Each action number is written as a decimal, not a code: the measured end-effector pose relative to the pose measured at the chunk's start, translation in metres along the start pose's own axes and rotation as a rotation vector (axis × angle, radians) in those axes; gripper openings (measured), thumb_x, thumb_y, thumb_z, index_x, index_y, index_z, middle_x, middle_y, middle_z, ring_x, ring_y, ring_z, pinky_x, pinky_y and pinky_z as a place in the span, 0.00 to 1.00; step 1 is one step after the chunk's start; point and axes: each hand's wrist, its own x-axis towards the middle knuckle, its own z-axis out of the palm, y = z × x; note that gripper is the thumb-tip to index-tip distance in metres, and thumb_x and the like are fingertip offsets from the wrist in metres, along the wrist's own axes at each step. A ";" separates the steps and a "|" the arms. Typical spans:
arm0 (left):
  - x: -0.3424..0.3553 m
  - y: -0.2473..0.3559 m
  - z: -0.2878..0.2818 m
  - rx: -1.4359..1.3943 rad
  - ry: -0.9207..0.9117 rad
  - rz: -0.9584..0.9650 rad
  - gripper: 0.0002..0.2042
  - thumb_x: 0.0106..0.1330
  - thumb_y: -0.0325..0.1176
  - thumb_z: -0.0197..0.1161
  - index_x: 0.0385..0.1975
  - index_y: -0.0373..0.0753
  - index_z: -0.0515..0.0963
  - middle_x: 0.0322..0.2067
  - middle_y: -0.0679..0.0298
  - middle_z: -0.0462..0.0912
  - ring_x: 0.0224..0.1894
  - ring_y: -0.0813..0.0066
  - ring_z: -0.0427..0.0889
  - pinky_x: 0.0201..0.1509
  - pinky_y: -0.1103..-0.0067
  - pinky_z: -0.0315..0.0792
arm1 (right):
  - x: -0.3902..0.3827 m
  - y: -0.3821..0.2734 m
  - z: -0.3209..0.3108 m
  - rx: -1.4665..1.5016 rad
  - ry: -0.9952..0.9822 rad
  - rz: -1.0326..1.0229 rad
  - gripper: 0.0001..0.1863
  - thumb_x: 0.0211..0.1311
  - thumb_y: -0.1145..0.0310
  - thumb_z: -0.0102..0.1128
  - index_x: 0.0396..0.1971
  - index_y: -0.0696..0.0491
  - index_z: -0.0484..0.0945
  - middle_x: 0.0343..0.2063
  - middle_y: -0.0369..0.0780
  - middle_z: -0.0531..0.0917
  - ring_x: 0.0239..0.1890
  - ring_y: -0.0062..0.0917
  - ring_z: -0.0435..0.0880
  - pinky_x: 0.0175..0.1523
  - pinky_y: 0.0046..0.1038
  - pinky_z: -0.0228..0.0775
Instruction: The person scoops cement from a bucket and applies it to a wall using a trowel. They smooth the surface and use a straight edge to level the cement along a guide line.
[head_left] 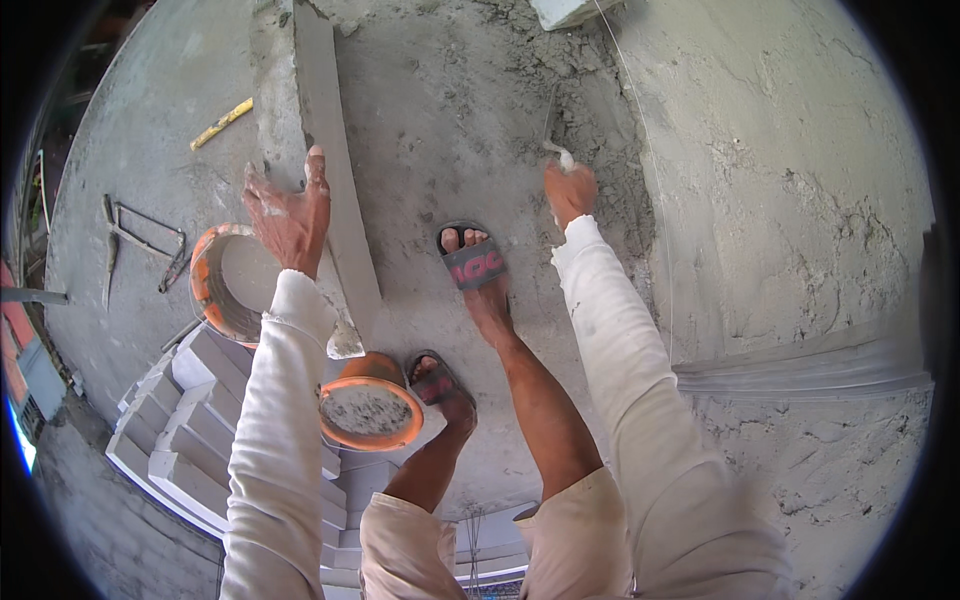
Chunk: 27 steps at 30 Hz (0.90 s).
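clamped on trowel (566, 160) with right grip (572, 190), spread apart with left grip (290, 215), kinda crowded by orange buckets (204, 278) and hacksaw (150, 220), left of frame

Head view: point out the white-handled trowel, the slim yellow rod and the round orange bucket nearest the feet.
White-handled trowel (566, 160), head view: handle's visible front end.
Slim yellow rod (221, 124), head view: its middle.
Round orange bucket (374, 366), head view: outer wall.

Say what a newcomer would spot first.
An orange bucket beside the left sleeve and a second orange bucket next to the left sandal stand out most. A long grey slab runs from the top edge past the left hand. Right of centre, the right hand grips a white-handled tool over rough grey material.
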 end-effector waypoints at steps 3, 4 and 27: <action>-0.030 -0.009 -0.004 0.067 0.006 -0.087 0.53 0.67 0.69 0.65 0.75 0.23 0.62 0.69 0.35 0.72 0.73 0.36 0.71 0.76 0.53 0.67 | -0.031 -0.031 0.008 -0.002 -0.039 -0.278 0.26 0.67 0.53 0.65 0.45 0.65 0.86 0.40 0.56 0.90 0.44 0.49 0.92 0.51 0.44 0.83; -0.035 -0.011 -0.004 0.069 -0.006 -0.118 0.52 0.68 0.68 0.65 0.74 0.23 0.62 0.68 0.36 0.73 0.72 0.37 0.72 0.76 0.53 0.68 | -0.035 -0.050 0.008 0.076 -0.162 -0.264 0.26 0.67 0.53 0.64 0.44 0.67 0.85 0.40 0.55 0.90 0.43 0.46 0.92 0.49 0.42 0.83; -0.035 -0.016 0.018 0.209 0.050 -0.085 0.50 0.72 0.69 0.59 0.74 0.24 0.63 0.71 0.36 0.72 0.74 0.38 0.71 0.78 0.57 0.66 | 0.032 -0.057 -0.010 1.015 -0.332 0.230 0.18 0.66 0.53 0.70 0.37 0.51 0.76 0.23 0.35 0.76 0.20 0.26 0.76 0.24 0.36 0.69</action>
